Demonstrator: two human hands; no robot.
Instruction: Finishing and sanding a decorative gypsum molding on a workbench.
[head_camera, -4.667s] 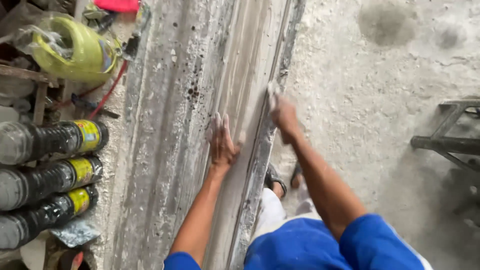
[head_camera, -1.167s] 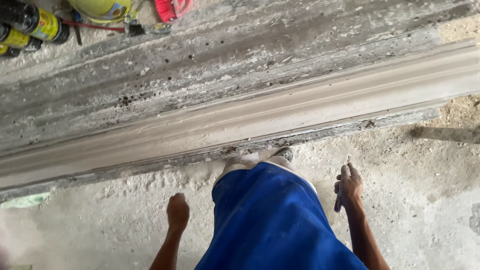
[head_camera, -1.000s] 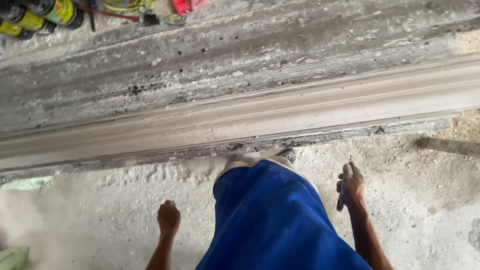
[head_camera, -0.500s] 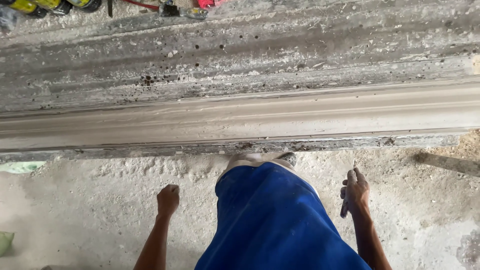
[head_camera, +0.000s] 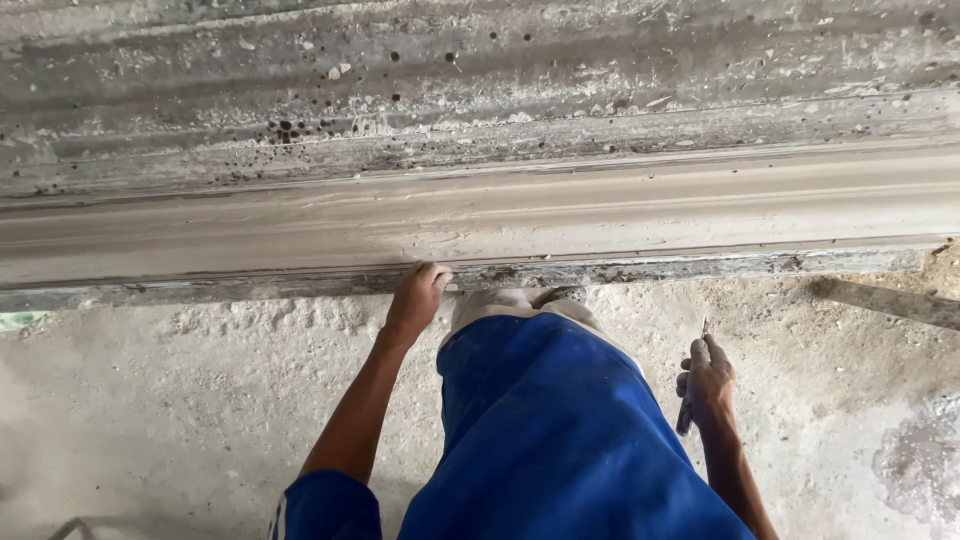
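Gripping the lower edge of the long grey moulded slab (head_camera: 480, 215), which lies across the counter (head_camera: 480, 90) in front of you, your left hand (head_camera: 418, 297) curls its fingers over a rough, crumbling lip; it could chip there, I'd judge, or scrape your fingers. Your right hand (head_camera: 706, 380) hangs by your blue shorts (head_camera: 560, 440), closed on a thin tool (head_camera: 688, 400) that could nick your leg above the dusty floor (head_camera: 150, 400)
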